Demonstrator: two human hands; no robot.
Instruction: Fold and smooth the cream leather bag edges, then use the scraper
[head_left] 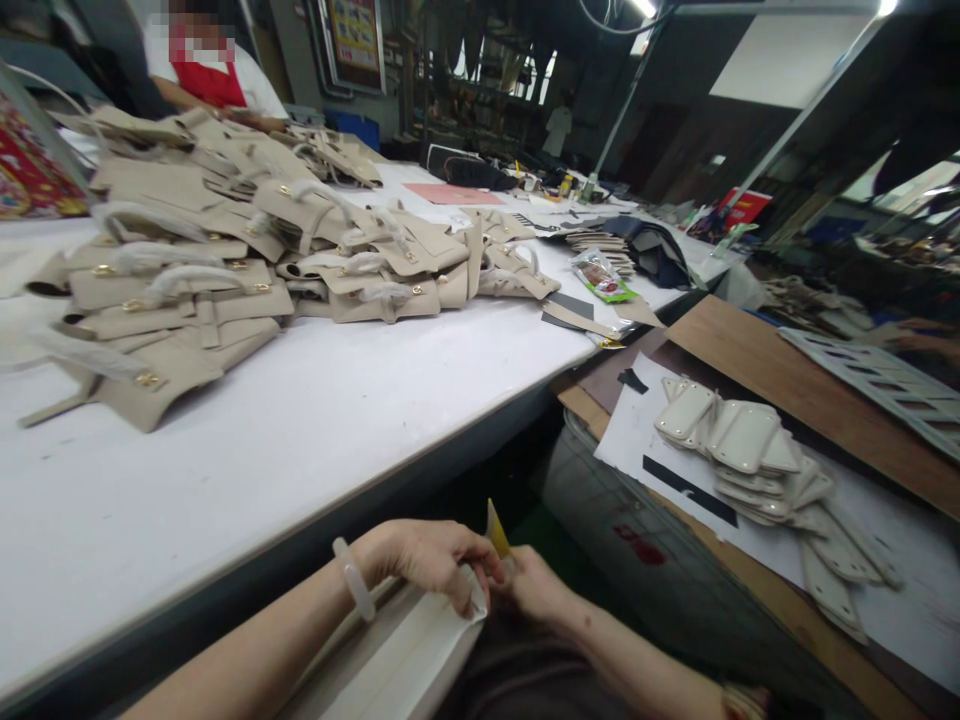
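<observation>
Fingers of the left hand (435,560) curl closed, pinching the end of a cream leather strip (397,650) at six o'clock, below the white table (300,430). The right hand (534,585) grips a small yellow tool (496,530) against that end. The edge seems mid-working; next calls for steady pressure. Both forearms angle inward, wrists low.

Two hands, the left hand (431,560) and right hand (536,585), one yellow tool (496,530), one pale bracelet (352,578), one snack packet (600,275) near the worktop's (337,400) right edge; beige bag pieces (187,250) too heaped to count
</observation>
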